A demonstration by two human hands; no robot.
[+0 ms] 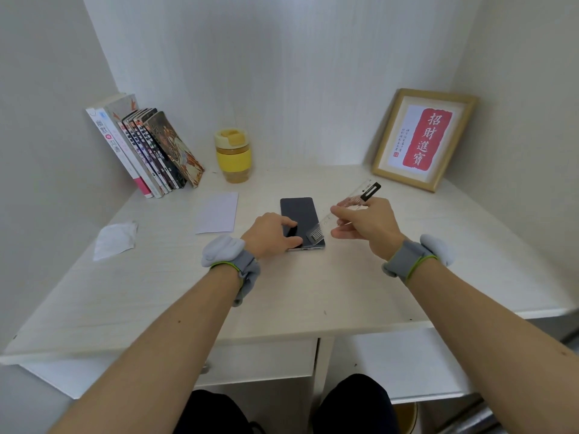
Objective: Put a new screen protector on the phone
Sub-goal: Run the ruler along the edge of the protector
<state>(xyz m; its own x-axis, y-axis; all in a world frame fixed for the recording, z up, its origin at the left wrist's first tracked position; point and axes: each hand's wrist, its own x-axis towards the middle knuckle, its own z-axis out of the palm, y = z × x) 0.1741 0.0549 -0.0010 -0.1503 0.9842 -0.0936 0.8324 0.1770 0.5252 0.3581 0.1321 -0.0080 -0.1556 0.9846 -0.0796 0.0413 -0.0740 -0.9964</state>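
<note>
While the left hand (275,231) presses its fingers on a dark phone (299,219) lying flat on the white desk (313,292), the right hand (363,227) pinches a clear screen protector (347,211). It tilts above the phone's right edge.

A row of books (147,148) is leaning against the left wall at the back of the pale wooden desk (313,296). A yellow lidded cup (233,155) is standing just right of them. A framed red calligraphy print (423,137) is leaning in the back right corner. A crumpled white wipe (114,240) is lying near the left edge, and a white paper sheet (216,213) is lying flat right of it.
</note>
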